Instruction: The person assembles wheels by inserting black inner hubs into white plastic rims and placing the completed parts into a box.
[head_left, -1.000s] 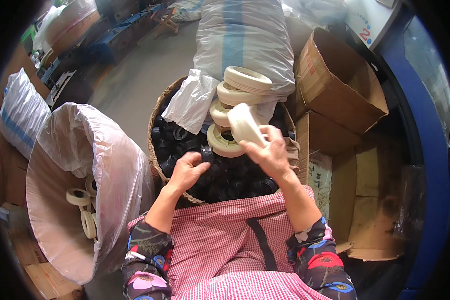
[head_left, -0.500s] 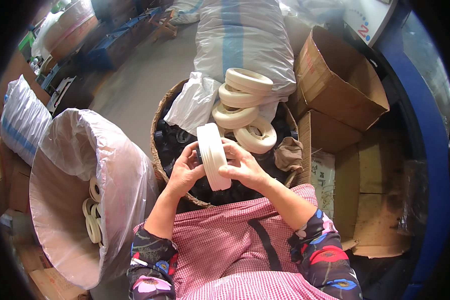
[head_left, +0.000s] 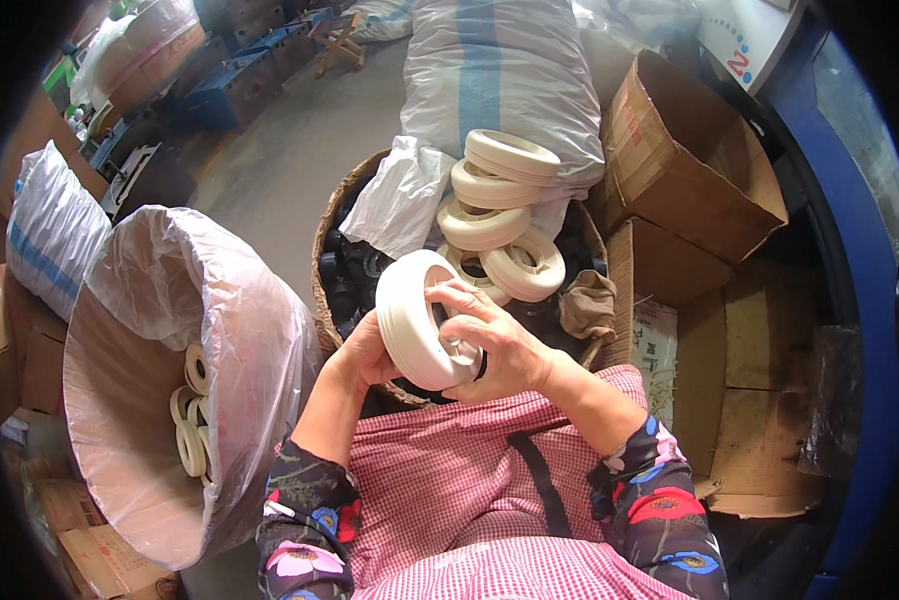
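A white tyre-like ring [head_left: 405, 325] is tilted between my two hands, above the near part of a round basket [head_left: 322, 285]. My left hand [head_left: 367, 352] grips its left side, fingers hidden behind it. My right hand [head_left: 500, 345] is closed at the ring's right side, with fingers reaching into its opening. A dark curved edge shows by the right fingertips; I cannot tell what it belongs to. Beyond my hands, several cream rings [head_left: 513, 158] lie in a leaning pile over the basket, which holds black round parts [head_left: 342, 265].
A plastic-lined container [head_left: 135, 430] at the left holds several rings [head_left: 190, 447]. White sacks [head_left: 550, 70] stand behind the basket. Open cardboard boxes [head_left: 670, 170] are at the right. A white plastic sheet [head_left: 400, 200] and a brown cloth [head_left: 588, 303] lie on the basket.
The ring in my hands has turned from edge-on so that its opening now faces right. My right fingers have moved from its outside into the opening. The whole view has shifted slightly.
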Available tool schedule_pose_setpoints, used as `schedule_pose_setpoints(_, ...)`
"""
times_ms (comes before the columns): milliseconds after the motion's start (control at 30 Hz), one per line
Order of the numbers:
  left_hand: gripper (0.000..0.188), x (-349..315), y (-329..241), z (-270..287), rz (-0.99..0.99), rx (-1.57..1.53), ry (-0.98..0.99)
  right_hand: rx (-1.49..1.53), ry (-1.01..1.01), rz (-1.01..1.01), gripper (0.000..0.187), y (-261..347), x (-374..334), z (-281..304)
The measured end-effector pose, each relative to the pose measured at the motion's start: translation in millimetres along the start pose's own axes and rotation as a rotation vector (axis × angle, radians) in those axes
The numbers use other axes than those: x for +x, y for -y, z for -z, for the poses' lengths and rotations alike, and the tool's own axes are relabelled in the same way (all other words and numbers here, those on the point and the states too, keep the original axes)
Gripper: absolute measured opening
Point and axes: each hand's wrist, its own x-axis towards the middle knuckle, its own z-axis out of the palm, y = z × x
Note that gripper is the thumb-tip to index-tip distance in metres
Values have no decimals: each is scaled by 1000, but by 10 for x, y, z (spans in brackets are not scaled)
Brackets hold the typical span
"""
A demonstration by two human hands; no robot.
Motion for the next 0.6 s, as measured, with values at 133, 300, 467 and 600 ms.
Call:
schedule_pose_setpoints(133, 44, 63, 9, 103, 68, 38, -33, -44, 81, 53, 52, -20, 14, -52)
schedule_pose_setpoints(300, 46, 14, 1, 160, 94, 24, -28, -34, 94, 44, 53, -30, 14, -68)
schedule_pose_setpoints(467, 48, 21, -5, -61, -11, 274, -117, 523, -83, -546, 56, -144, -77, -99)
schedule_pose_setpoints(600, 57, 60, -15, -97, -75, 840, -263, 1328, -141, -1063, 74, -425, -70, -110)
